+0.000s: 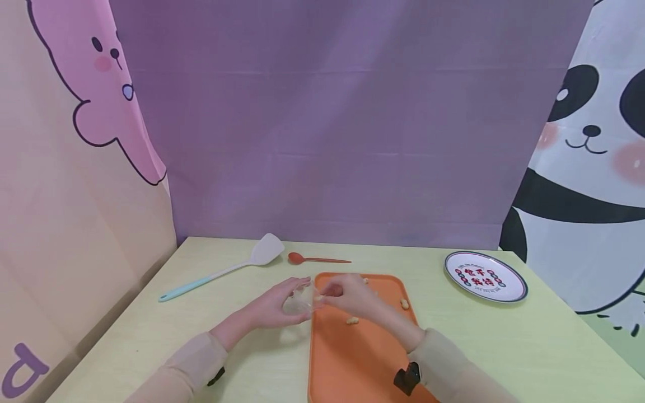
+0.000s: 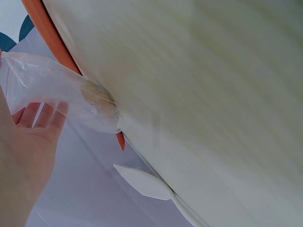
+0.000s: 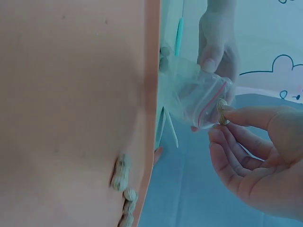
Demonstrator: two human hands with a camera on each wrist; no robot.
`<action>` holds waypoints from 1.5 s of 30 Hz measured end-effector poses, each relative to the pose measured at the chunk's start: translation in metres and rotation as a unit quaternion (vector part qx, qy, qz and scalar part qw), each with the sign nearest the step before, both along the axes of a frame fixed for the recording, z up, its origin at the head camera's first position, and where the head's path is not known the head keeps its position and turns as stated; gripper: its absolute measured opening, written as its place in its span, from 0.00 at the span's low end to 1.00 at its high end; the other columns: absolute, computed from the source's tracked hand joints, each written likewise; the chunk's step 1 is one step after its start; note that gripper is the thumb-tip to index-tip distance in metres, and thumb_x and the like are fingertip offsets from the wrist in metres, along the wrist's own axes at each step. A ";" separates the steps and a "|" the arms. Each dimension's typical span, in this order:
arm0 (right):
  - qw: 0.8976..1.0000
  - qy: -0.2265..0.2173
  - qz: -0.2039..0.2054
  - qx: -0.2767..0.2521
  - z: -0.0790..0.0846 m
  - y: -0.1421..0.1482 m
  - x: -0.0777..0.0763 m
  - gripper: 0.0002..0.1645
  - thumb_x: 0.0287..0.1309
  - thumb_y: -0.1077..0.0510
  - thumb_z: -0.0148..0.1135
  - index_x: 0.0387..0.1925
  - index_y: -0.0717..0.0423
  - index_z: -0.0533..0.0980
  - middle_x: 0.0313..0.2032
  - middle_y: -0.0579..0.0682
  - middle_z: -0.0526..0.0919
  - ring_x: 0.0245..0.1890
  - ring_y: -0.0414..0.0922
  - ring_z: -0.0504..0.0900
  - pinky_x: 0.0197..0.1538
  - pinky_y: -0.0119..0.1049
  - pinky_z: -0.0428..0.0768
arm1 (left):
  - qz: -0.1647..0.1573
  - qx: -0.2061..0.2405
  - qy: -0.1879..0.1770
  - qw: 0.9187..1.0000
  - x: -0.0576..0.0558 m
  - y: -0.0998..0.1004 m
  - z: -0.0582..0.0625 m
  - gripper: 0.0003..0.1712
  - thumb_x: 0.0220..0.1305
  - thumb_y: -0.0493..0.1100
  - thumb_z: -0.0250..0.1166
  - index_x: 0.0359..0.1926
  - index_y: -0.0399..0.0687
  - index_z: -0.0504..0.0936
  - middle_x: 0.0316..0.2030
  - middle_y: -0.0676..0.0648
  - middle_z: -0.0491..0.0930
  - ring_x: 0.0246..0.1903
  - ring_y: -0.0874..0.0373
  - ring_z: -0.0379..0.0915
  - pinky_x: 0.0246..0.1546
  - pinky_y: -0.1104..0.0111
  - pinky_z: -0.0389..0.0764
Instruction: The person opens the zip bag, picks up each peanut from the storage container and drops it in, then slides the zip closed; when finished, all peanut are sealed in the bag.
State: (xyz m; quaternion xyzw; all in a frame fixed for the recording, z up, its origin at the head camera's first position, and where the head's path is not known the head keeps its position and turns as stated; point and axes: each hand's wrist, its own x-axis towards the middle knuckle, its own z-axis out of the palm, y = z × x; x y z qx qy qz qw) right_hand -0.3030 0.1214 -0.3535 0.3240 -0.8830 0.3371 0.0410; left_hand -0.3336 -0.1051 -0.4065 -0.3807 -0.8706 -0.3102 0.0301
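Observation:
A clear zip bag (image 1: 298, 302) is held by my left hand (image 1: 274, 305) just off the left edge of the orange tray (image 1: 353, 364). In the left wrist view a peanut (image 2: 98, 93) shows through the plastic at the bag's lower end. My right hand (image 1: 355, 294) pinches another peanut (image 3: 222, 111) between thumb and finger, right at the bag's mouth with the red zip line. Whether that peanut is inside the opening I cannot tell. Several more peanuts lie on the tray, one (image 1: 352, 321) near its middle and one (image 1: 405, 303) by the right rim.
A white spatula (image 1: 266, 250) with a light blue handle lies at the back left. Beside it is a red-orange spoon (image 1: 296, 258), behind the tray. At the back right sits a white plate (image 1: 466, 288) with red lettering. A purple curtain (image 1: 332, 123) hangs behind the table.

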 end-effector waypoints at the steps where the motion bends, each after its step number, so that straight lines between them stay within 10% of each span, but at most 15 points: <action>1: 1.000 0.004 0.001 0.001 -0.001 -0.002 -0.001 0.06 0.53 0.57 0.67 0.30 0.56 0.83 0.26 0.46 0.85 0.24 0.36 0.79 0.29 0.26 0.75 | 0.001 0.000 0.000 1.000 0.000 0.000 0.000 0.43 0.57 0.57 0.65 0.68 0.45 0.60 0.62 0.51 0.68 0.56 0.58 0.68 0.56 0.61 0.73; 45: 1.000 0.000 -0.030 0.005 -0.023 0.033 -0.004 0.09 0.56 0.58 0.64 0.37 0.59 0.81 0.33 0.48 0.85 0.30 0.40 0.81 0.34 0.28 0.78 | 0.008 0.017 -0.003 1.000 0.002 0.000 0.002 0.42 0.57 0.58 0.65 0.68 0.47 0.62 0.61 0.50 0.69 0.57 0.57 0.68 0.56 0.61 0.73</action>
